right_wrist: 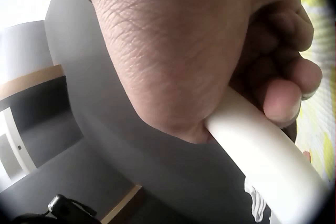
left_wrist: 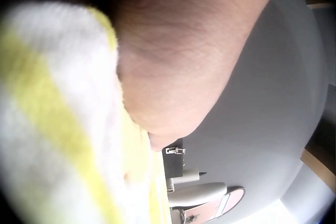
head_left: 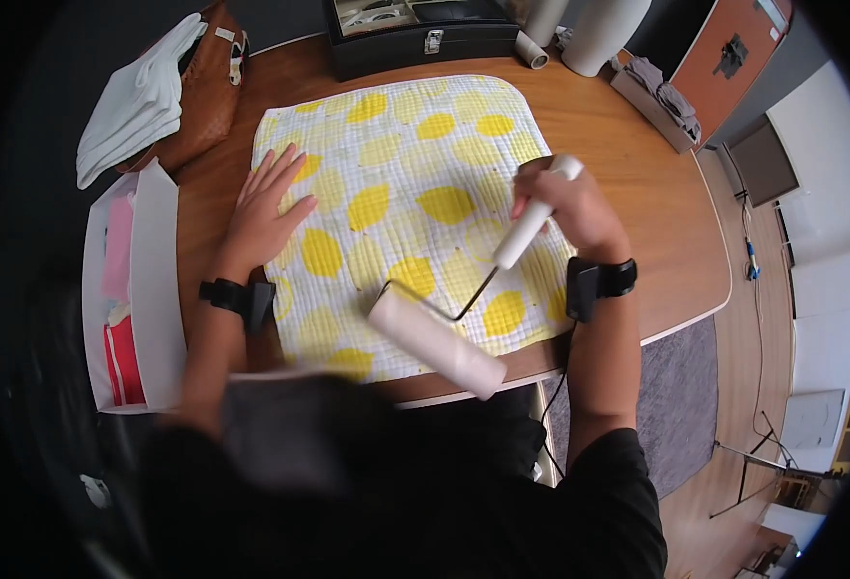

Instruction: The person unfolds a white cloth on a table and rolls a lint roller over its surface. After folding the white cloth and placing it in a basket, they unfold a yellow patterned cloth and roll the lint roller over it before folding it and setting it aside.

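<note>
A white quilted cloth (head_left: 396,150) with a yellow lemon print lies spread on the wooden table. My left hand (head_left: 263,214) rests on its left edge with the fingers straight and spread. In the left wrist view the cloth (left_wrist: 58,113) bulges up close beside the heel of the hand (left_wrist: 178,50). With its fingers wrapped round the white handle (right_wrist: 262,150), my right hand (head_left: 577,205) holds a lint roller (head_left: 434,344). A bent dark wire joins handle and roll. The white roll slants across the cloth's near edge, its right end overlapping the table's front edge.
Left of the cloth stands a white box (head_left: 154,289) with folded pink and red fabrics. A brown woven bag (head_left: 214,106) with white cloths (head_left: 140,106) sits behind it. At the back are a black case (head_left: 425,43), a small cardboard tube (head_left: 531,50) and a grey bin (head_left: 671,101) of fabric.
</note>
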The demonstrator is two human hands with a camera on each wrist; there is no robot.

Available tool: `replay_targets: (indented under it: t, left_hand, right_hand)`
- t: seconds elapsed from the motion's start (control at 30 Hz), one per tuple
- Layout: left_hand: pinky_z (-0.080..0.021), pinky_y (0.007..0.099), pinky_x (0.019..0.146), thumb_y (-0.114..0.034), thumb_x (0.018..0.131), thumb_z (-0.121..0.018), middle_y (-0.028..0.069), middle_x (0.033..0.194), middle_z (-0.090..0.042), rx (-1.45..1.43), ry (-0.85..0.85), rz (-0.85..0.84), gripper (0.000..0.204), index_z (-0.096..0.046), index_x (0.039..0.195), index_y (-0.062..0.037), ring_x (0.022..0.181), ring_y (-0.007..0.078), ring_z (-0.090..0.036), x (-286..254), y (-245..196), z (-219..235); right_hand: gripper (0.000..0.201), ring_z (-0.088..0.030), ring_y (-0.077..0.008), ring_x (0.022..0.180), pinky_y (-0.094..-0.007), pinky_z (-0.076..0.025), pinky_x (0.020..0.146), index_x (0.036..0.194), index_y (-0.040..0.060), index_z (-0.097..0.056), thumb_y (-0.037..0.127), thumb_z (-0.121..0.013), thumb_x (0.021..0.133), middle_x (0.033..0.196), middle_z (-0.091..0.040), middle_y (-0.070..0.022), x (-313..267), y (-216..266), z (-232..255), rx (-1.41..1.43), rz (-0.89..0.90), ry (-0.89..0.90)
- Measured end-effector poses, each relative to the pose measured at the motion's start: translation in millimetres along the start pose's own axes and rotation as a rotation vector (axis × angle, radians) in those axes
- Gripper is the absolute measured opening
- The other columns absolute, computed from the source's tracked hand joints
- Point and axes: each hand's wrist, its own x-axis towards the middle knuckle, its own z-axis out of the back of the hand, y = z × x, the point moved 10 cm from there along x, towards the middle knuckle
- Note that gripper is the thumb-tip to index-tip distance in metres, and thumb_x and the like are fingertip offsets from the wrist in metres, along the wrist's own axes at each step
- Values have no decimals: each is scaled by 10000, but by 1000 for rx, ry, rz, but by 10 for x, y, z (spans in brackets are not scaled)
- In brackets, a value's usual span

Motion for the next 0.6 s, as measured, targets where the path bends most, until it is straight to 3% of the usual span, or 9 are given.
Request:
replay_targets:
  t: [0.03,0.07,0.13,0.2,0.3,0.43,0.5,0.57,0.6]
  left_hand:
    - [-170,519,1335,-423,1063,-650,67,1767,-350,0,0,-2,664,-480,1639,-138,1657,324,-233,3,2,2]
    - [-170,520,1335,-423,1065,-649,66,1767,-350,-1,-1,-2,665,-476,1641,-139,1657,326,-232,6,-7,-5]
    - [-171,519,1335,-424,1066,-648,63,1768,-349,-5,5,8,666,-473,1644,-141,1658,323,-230,5,-16,-5]
    - [-171,518,1335,-424,1067,-647,60,1768,-349,-3,9,16,666,-472,1644,-141,1659,320,-227,-5,-3,7]
    - [-170,516,1335,-425,1068,-647,58,1769,-348,1,9,15,665,-473,1644,-142,1661,315,-224,1,-4,-2]
    - [-169,513,1336,-417,1067,-647,60,1768,-349,5,3,9,662,-474,1643,-140,1661,312,-225,-2,-7,-2]
    - [-171,512,1336,-407,1066,-649,62,1767,-351,4,2,1,659,-477,1641,-137,1660,313,-228,9,-3,-1]
    - [-174,510,1335,-394,1063,-653,66,1765,-355,3,5,-7,655,-479,1638,-134,1659,316,-232,11,3,-13]
    - [-176,509,1335,-388,1062,-655,67,1764,-357,-2,9,-4,653,-480,1637,-132,1658,318,-233,12,-9,-15]
  right_hand:
    - [269,-637,-148,627,-296,-480,595,913,-4,-748,256,-680,921,749,-734,-79,-56,16,175,4,21,-70]
    - [284,-657,-150,663,-302,-484,603,925,7,-751,278,-669,929,763,-729,-73,-102,-113,527,57,59,-271]
    - [294,-659,-167,690,-324,-491,627,952,26,-736,312,-669,936,767,-707,-52,-140,-256,1213,43,145,-342]
    - [223,-611,-166,716,-326,-471,664,926,9,-702,224,-654,958,753,-639,-64,-327,-290,1736,172,201,-518]
    - [181,-595,-188,724,-345,-464,689,894,5,-676,176,-657,949,739,-616,-84,-534,-437,2200,313,167,-602]
    - [185,-596,-195,717,-345,-466,717,874,13,-669,179,-663,955,715,-613,-80,-381,-399,1916,353,215,-453]
    - [225,-642,-187,753,-337,-503,745,974,-9,-693,214,-664,965,757,-669,-75,-218,-350,1488,222,172,-347]
    - [307,-694,-167,769,-304,-534,683,1027,-15,-710,274,-695,927,833,-734,-88,-148,-307,895,160,66,-290]
    - [303,-684,-163,733,-290,-520,665,1028,-24,-714,252,-708,903,859,-750,-90,-95,-319,642,76,5,-140]
